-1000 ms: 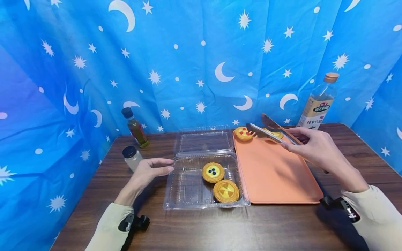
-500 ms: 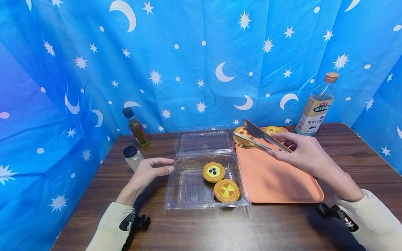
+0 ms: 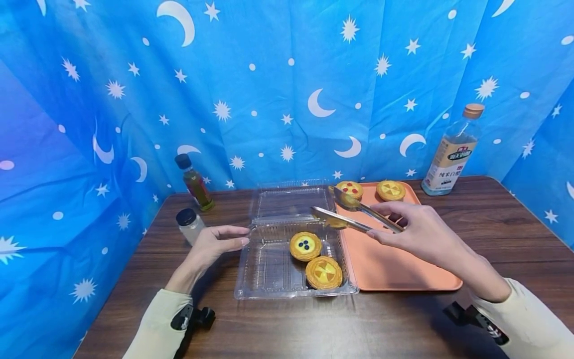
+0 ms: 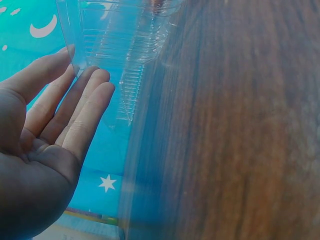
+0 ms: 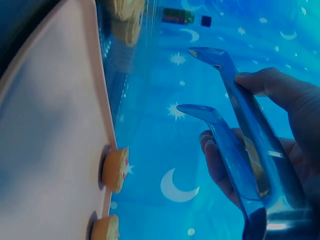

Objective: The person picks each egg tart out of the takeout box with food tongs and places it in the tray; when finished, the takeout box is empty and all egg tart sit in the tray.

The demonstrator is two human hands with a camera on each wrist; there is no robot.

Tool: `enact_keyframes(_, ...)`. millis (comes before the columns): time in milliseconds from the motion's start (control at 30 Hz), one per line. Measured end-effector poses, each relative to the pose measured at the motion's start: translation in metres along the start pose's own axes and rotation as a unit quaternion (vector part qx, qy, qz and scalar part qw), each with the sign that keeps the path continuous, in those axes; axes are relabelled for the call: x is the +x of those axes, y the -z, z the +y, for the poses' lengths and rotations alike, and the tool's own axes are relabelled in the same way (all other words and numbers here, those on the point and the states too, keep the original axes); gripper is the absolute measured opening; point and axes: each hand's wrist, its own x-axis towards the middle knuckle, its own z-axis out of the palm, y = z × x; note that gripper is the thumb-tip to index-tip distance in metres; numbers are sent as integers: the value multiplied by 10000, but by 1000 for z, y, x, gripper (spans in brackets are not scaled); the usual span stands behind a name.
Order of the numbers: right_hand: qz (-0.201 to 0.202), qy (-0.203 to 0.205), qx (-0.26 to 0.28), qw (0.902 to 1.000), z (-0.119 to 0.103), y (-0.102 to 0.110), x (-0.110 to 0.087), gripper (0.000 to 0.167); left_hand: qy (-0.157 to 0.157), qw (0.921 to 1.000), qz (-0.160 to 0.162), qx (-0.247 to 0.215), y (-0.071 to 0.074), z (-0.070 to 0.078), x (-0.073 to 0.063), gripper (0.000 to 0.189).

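The right hand has its grip closed round the metal tongs, thumb along one arm and fingers along the other; the two arms stand apart with nothing between their tips, which hang in the air over the far right part of the clear box and the far left corner of the orange tray. The left hand has its fingers nearly straight, the tips touching the box's left rim. The box lies with its lid folded back on the far side. In its right half sit the blueberry tart and, just nearer, the wedge tart. The tray lies just beside the box on the right; at its far edge are the red-dotted tart, on the left, and the yellow tart, on the right. On the bench, the jar and the oil bottle stand at far left, and the vinegar bottle at far right, before the blue curtain.
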Motion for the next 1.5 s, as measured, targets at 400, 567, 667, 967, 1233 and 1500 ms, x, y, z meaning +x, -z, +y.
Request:
enact_keyframes(400, -173, 168, 38, 9997, -20, -15, -3, 44, -25, 10000, -26, -16, 0, 0, 0, 37)
enact_keyframes(567, -321, 186, 137, 9992, -26, -23, -3, 43, -2, 10000, -20, 9, 0, 0, 0, 37)
enact_keyframes(667, -324, 244, 135, 9991, -28, -28, -3, 43, 30, 10000, -22, 30, 0, 0, 0, 37)
enact_keyframes(967, -318, 326, 103, 9989, -31, -38, -2, 44, 28, 10000, -48, 33, 1, 1, -1, 37)
enact_keyframes(1233, -347, 293, 11, 9990, -30, -43, -4, 46, 14, 10000, -54, 63, 0, 1, -1, 37)
enact_keyframes(1500, -357, 394, -46, 9986, -29, -46, -3, 45, 60, 9999, -52, -122, 0, 2, 0, 38)
